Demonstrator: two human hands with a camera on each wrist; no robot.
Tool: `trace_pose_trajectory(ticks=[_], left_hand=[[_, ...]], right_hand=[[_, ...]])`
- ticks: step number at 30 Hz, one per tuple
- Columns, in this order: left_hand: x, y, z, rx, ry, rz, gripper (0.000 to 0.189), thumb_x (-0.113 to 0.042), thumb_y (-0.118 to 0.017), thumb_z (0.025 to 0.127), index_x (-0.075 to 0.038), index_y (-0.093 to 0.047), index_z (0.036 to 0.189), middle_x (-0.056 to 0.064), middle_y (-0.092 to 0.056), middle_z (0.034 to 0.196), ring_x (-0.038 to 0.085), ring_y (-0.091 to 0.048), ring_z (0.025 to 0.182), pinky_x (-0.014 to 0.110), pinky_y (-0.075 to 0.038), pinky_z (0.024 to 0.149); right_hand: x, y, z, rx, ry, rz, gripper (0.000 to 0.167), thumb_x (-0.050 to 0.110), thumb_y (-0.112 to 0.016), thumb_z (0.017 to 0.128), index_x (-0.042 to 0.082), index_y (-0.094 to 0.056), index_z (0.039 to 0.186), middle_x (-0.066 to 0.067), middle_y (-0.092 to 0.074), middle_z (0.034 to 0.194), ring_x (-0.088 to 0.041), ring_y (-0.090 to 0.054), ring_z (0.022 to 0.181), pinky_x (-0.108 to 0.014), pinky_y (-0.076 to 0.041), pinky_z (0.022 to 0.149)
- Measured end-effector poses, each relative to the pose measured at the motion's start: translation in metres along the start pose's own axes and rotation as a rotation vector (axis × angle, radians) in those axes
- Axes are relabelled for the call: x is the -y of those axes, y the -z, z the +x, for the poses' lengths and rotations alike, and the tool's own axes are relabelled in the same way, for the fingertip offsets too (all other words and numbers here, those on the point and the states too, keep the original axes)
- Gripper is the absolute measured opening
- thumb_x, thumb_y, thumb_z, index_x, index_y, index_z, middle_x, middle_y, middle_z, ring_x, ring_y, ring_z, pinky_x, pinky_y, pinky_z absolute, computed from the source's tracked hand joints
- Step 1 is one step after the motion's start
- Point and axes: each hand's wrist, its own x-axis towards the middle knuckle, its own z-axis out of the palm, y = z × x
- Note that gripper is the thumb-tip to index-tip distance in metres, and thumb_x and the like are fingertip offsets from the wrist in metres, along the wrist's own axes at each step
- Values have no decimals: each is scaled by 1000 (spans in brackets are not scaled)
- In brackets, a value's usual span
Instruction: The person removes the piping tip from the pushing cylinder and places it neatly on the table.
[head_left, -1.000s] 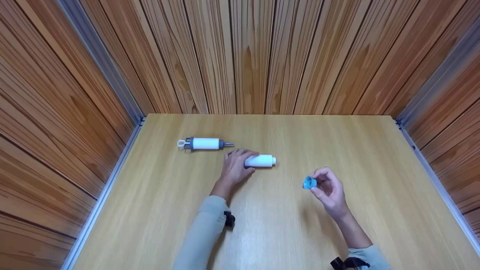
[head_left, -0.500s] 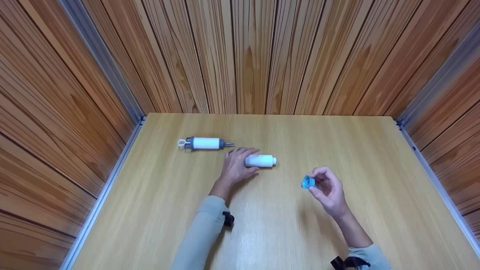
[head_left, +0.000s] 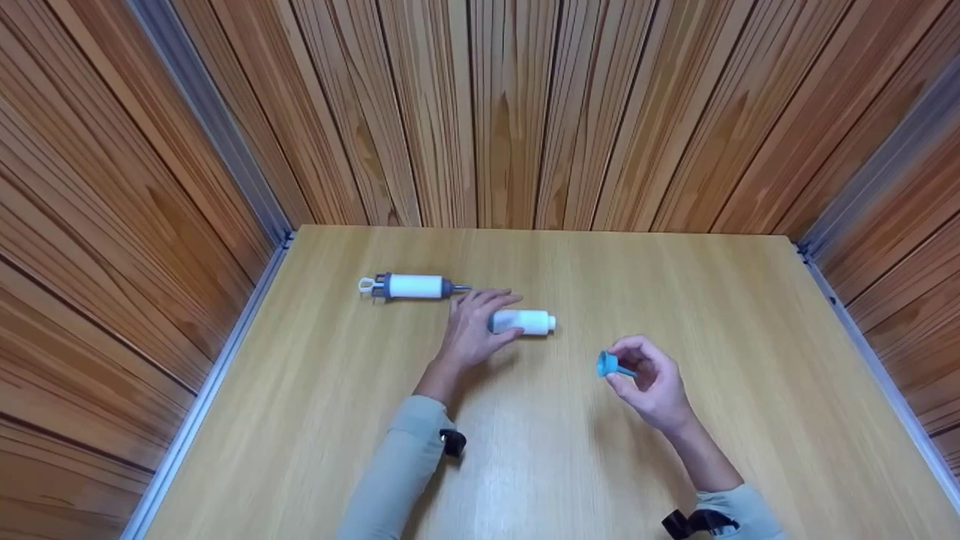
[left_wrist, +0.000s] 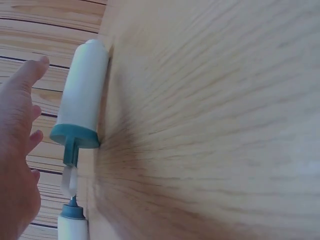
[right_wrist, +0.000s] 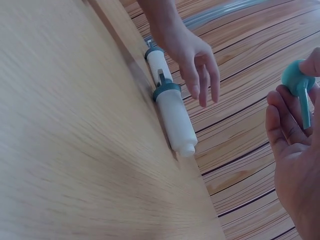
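Thumb and fingertips of my right hand [head_left: 654, 386] pinch a teal nozzle [head_left: 609, 364], its wide cup facing left and its thin spout towards the palm. The right wrist view shows the spout of the nozzle [right_wrist: 296, 77] pointing down past the fingers. My left hand [head_left: 472, 330] is spread over a white syringe barrel [head_left: 534, 322] lying on its side. In the left wrist view this barrel [left_wrist: 82, 90] has a teal end flange, and the left hand [left_wrist: 15, 125] is apart from it, fingers extended. Its narrow white neck, without a nozzle, points right.
A second white syringe [head_left: 415, 286], with grey-blue ends, a ring handle and a thin nozzle fitted, lies behind and left of the left hand. The wooden table [head_left: 540, 465] is bounded by plank walls [head_left: 502, 112] and metal rails [head_left: 206, 390].
My right hand has shifted slightly left and turned the nozzle, so its spout now shows. My left thumb has risen from the barrel's near side and now overlaps the barrel.
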Motion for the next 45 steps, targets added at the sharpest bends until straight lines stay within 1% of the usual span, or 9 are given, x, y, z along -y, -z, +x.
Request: trace_pose_trajectory(ticks=[6, 12, 17, 22, 26, 33, 37, 41, 45], left_hand=[[-6, 3, -4, -32, -33, -40, 48, -32, -88, 99, -19, -77, 144, 11, -75, 152, 39, -64, 144, 70, -39, 125], [-14, 8, -8, -73, -50, -98, 45, -26, -90, 97, -14, -79, 140, 11, -77, 147, 38, -65, 140, 68, -40, 123], [-21, 12, -13, -93, -42, -145, 44, -23, -90, 97, -16, -80, 139, 9, -78, 145, 35, -65, 140, 67, -42, 122], [-32, 18, -17, -130, -75, -160, 38, -25, -92, 95, -17, -84, 132, 7, -82, 137, 33, -68, 135, 65, -45, 120], [-40, 21, -21, -158, -109, -150, 36, -27, -94, 93, -17, -86, 127, 5, -84, 131, 29, -71, 128, 57, -48, 112], [-57, 30, -26, -161, -136, -216, 36, -28, -93, 94, -18, -85, 128, 3, -84, 128, 26, -72, 125, 49, -50, 108], [-66, 34, -28, -168, -168, -251, 39, -24, -94, 93, -17, -85, 130, 4, -84, 127, 26, -75, 124, 45, -53, 107], [-73, 36, -30, -152, -216, -276, 42, -24, -94, 93, -14, -83, 132, 7, -84, 128, 25, -77, 124, 42, -58, 108], [-78, 37, -31, -144, -264, -293, 42, -23, -94, 94, -12, -83, 133, 8, -84, 129, 26, -78, 124, 41, -62, 110]], right_hand=[[-7, -1, 2, 4, 23, -10, 33, -34, -62, 85, -27, -57, 117, 7, -77, 117, -3, -75, 107, -16, -62, 97], [-10, -3, 5, -5, 24, -23, 31, -33, -61, 88, -24, -60, 118, 5, -78, 116, -5, -76, 106, -17, -63, 94], [-13, -4, 8, 3, 35, -9, 31, -34, -60, 88, -24, -59, 118, 2, -78, 115, -7, -76, 106, -18, -64, 94], [-14, -6, 10, 0, 3, -30, 32, -32, -62, 89, -23, -61, 120, 5, -78, 116, -5, -75, 107, -17, -63, 95], [-15, -8, 10, -6, -22, -39, 33, -31, -65, 90, -23, -62, 121, 6, -78, 116, -5, -75, 105, -16, -62, 94], [-13, -9, 11, 24, -18, -43, 29, -22, -69, 96, -21, -64, 124, 5, -79, 118, -8, -75, 105, -17, -63, 95], [-10, -11, 12, 32, -14, -52, 32, -25, -67, 94, -20, -64, 126, 5, -79, 120, -7, -75, 106, -17, -63, 97], [-6, -15, 14, 32, -17, -58, 33, -26, -67, 93, -20, -65, 126, 6, -79, 120, -7, -75, 106, -16, -63, 96], [-4, -19, 18, 42, -18, -66, 29, -14, -73, 99, -19, -66, 127, 6, -79, 120, -10, -74, 105, -17, -63, 95]])
